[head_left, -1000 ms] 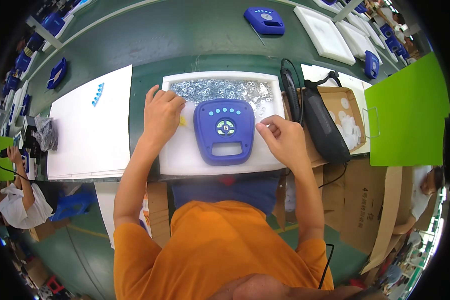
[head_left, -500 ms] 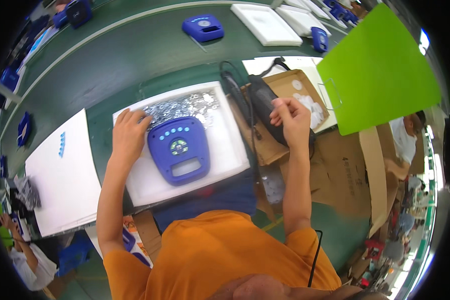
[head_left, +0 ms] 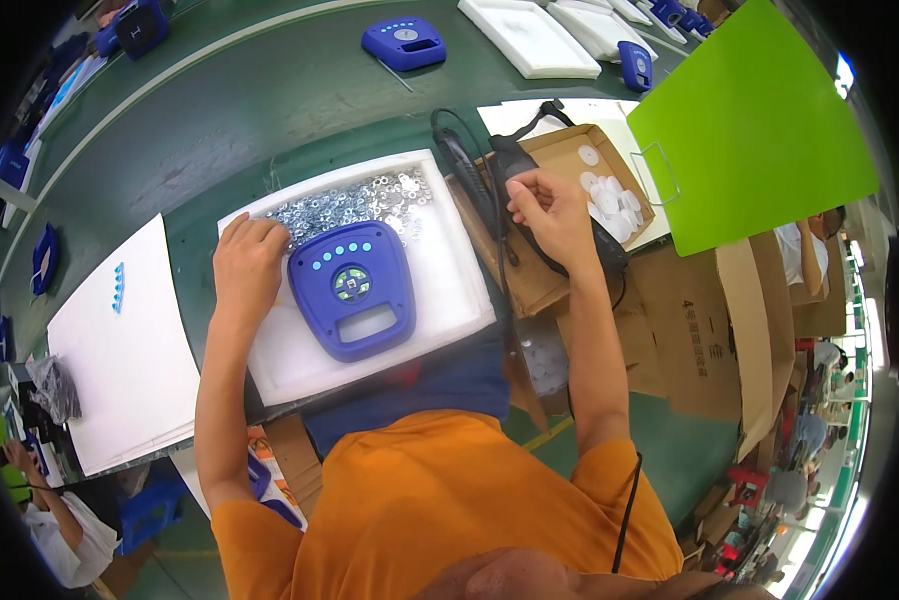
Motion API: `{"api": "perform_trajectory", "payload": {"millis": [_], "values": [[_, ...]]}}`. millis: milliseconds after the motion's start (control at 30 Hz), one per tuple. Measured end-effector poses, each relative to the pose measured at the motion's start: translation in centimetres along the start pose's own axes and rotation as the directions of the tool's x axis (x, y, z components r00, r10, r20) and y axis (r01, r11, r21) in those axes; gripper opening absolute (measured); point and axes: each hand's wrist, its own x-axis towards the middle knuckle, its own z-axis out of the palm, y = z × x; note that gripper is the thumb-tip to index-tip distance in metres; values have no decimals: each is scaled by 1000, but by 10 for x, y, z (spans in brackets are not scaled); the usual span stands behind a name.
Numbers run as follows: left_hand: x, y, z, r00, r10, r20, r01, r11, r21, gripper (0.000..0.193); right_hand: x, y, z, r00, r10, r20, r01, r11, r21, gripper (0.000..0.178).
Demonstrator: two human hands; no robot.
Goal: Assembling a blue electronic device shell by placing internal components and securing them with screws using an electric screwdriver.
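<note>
A blue plastic housing [head_left: 315, 310] lies face up in a white foam tray [head_left: 440, 320]. It has a row of light-blue dots, a round centre with a green-and-white ring, and a rectangular opening. Behind it in the tray is a heap of small metal washers [head_left: 320, 212]. My left hand [head_left: 250, 262] is at the tray's left side by the washers, its fingers curled and their tips partly hidden. Over a long black item with a strap [head_left: 511, 157], my right hand [head_left: 553, 215] is closed in a pinch. Whatever may be between its fingers is too small to make out.
A cardboard box [head_left: 570, 150] of white discs [head_left: 615, 205] stands at the right, beside a bright green panel [head_left: 755, 130]. A white board [head_left: 120, 370] with a blue dotted strip lies at the left. Another blue housing [head_left: 404, 42] rests farther back. People work at both sides.
My right hand has moved left, toward the tray, still pinched. My left hand stays beside the washers with its fingers curled. The whole view has shifted slightly.
</note>
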Motion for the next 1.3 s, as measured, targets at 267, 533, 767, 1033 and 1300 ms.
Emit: {"api": "perform_trajectory", "payload": {"millis": [267, 533, 767, 1033, 1300], "values": [[1, -12, -15, 946, -324, -16, 293, 875, -386, 8, 60, 48, -69, 964, -32, -264, 5, 995, -99, 24], [0, -23, -19, 852, -513, 104, 398, 506, -765, 7, 112, 105, -118, 957, 179, -228, -290, 575, -765, 39], [1, -28, 2, 846, -505, 170, 358, 304, -883, 20, 127, 171, -147, 985, 164, -49, -117, 434, -894, 55], [24, -21, -40, 834, -532, 143, 343, 299, -890, 16, 134, 142, -120, 985, 165, 43, -14, 327, -945, 48], [18, -4, 4, 844, -496, 204, 331, 183, -926, 17, 140, 136, -127, 990, 87, -114, -129, 188, -974, 47]]}}
